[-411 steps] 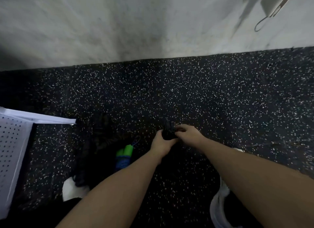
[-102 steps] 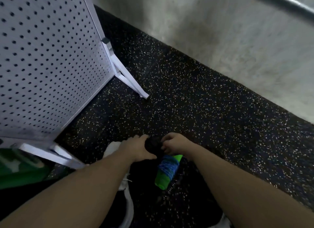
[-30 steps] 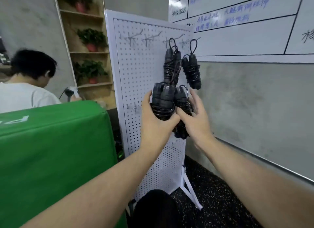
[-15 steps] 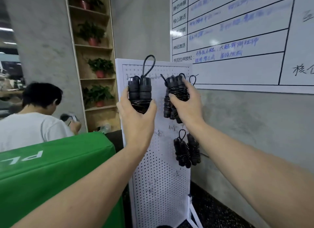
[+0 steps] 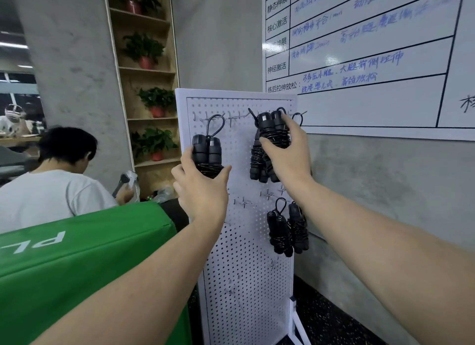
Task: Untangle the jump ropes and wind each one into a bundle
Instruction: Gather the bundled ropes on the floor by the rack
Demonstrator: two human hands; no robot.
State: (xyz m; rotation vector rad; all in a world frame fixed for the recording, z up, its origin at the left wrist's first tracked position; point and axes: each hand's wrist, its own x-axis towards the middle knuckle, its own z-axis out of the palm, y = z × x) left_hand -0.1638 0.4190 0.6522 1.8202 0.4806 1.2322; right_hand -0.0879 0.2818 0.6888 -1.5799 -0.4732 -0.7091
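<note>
Against the white pegboard (image 5: 239, 280), the left hand (image 5: 201, 187) grips one wound black jump-rope bundle (image 5: 207, 151) from below, its loop over a top-row hook. The right hand (image 5: 288, 149) clasps a second bundle (image 5: 272, 128) at the top-right hooks, another bundle (image 5: 257, 162) hanging just behind it. Two more bundles (image 5: 286, 229) hang together lower down, which makes five in all.

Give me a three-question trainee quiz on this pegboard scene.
1. True or false: the left hand holds a rope bundle.
2. What does the right hand grip? A) a plant B) a rope bundle at the pegboard's top hooks C) a marker
3. Fill in: the lower bundles hang from the board, touched by ____ hand.

Key: 1 true; 2 B; 3 neither
</note>
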